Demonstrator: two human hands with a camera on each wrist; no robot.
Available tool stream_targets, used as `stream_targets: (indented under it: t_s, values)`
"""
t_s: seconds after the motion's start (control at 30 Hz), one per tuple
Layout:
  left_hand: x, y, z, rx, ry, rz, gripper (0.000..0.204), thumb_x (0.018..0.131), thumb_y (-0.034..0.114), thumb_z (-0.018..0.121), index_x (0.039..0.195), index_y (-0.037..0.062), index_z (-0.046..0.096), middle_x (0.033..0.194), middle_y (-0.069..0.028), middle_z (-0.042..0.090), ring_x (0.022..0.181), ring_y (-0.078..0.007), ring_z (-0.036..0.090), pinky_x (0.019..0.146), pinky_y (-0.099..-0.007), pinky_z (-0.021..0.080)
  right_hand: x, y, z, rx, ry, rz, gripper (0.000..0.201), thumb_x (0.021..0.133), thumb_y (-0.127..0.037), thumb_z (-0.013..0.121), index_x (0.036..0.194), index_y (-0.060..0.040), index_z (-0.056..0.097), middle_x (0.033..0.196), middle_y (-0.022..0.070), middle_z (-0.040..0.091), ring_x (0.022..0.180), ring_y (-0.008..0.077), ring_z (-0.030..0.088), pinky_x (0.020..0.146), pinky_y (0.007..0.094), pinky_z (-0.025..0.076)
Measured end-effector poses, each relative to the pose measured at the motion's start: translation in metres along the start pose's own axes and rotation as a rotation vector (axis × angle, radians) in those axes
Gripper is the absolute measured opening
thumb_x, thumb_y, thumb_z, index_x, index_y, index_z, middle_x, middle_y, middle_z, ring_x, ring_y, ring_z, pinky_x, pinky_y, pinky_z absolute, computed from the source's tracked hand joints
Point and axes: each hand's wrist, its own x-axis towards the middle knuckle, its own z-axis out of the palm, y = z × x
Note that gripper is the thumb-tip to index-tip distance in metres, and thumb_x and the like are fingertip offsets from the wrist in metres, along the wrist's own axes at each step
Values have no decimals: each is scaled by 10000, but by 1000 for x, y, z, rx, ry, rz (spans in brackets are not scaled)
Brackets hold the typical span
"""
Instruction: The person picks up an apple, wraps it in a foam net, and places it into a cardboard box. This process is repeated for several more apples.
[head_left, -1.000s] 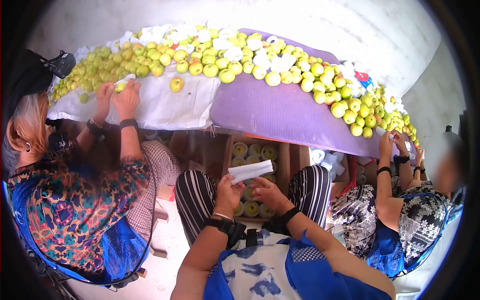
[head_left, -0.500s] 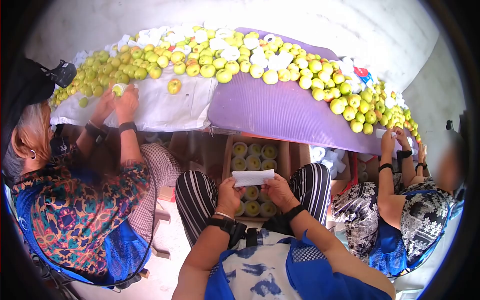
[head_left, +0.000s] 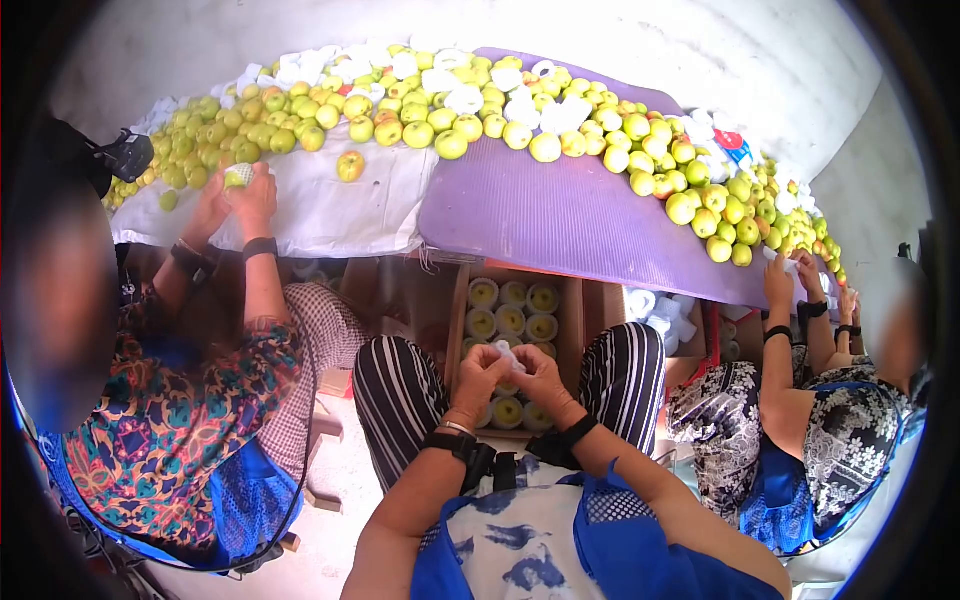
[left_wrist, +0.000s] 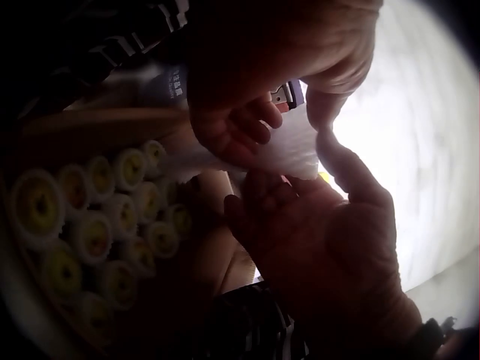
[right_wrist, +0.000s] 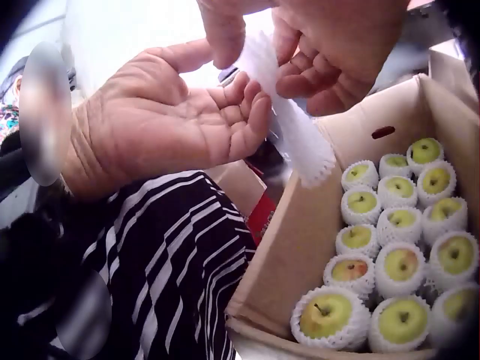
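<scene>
Over the box, in the head view, my left hand [head_left: 480, 376] and right hand [head_left: 542, 380] meet at a white foam net sleeve [head_left: 508, 358]. Each pinches its upper end between thumb and fingers. In the right wrist view the sleeve [right_wrist: 304, 146] hangs down flattened, its scalloped end free. My left palm [right_wrist: 157, 120] faces up there, and the right hand [right_wrist: 337, 45] comes in from above. Below stands a cardboard box [right_wrist: 281, 255] with rows of green-yellow apples [right_wrist: 401, 319], each in a foam net. The left wrist view is dark.
Loose apples [head_left: 455, 145] and white foam nets lie heaped along the far side of a table with a purple mat [head_left: 520, 215]. A person on the left [head_left: 190, 410] and another on the right [head_left: 830, 420] sit close by. My striped knees [head_left: 400, 400] flank the box.
The sleeve was held out flat and lengthwise, first tilted, then level between both hands. Now the hands have come together and the sleeve is seen end-on, bunched at the fingertips.
</scene>
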Motion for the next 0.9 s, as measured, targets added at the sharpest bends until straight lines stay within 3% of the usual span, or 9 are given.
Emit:
stream_targets:
  t_s: [0.1,0.23,0.3,0.43,0.5,0.6,0.7,0.83,0.9]
  values:
    - [6,-7,-8,-26,-33,-16,107,802,124,574,847,54,507,784,-15,551,682,-87,536,633,-225,462,0,-10,-2,115,-54,79,213,809,-153,567,965,-13,530,842,4,554,745,63,504,657,219,429]
    - [8,-14,-11,-15,-44,-58,106,809,140,561,835,56,503,783,-19,551,693,-91,534,646,-233,462,1,-3,-8,58,-47,115,210,816,-165,560,961,-15,535,858,6,557,743,65,508,665,220,429]
    - [10,-12,-11,-9,-44,-79,111,815,156,551,832,58,501,782,-21,548,699,-93,532,660,-240,463,2,-5,-10,165,-27,261,202,817,-152,553,960,-11,540,854,11,562,742,69,515,661,223,433]
    - [8,-4,-4,-103,-35,-105,109,816,154,549,835,59,500,776,-18,542,690,-91,529,659,-237,462,2,-8,-12,365,21,305,186,821,-145,539,950,-12,549,834,11,568,741,70,520,673,219,439]
    - [8,-6,-2,-47,-50,-62,115,814,156,552,840,59,498,774,-16,537,694,-94,535,646,-235,466,3,-7,-12,91,-24,200,180,828,-143,521,948,-12,553,841,12,568,743,70,529,680,216,452]
    - [9,-5,1,107,-31,-31,129,814,163,554,840,52,494,784,-21,536,687,-102,540,624,-235,472,5,-3,-9,22,-4,170,175,832,-140,510,917,5,559,831,19,572,729,76,538,676,216,463]
    - [17,-21,-7,50,-16,-47,139,808,147,553,853,29,496,794,-35,537,697,-116,552,620,-239,483,8,5,-14,-108,4,151,171,833,-130,492,866,20,568,791,26,576,719,82,544,670,222,473]
    - [23,-28,-10,-69,29,-126,135,789,93,540,874,-6,508,824,-65,549,740,-142,571,629,-265,503,12,9,-14,35,53,180,180,833,-119,470,833,28,574,744,26,573,691,80,526,641,226,460]
    - [18,-16,-1,-44,49,-105,127,788,89,537,870,-5,510,826,-66,552,733,-143,570,621,-270,504,18,14,-16,-333,19,50,191,837,-123,454,838,28,572,724,26,570,663,79,506,602,235,441]
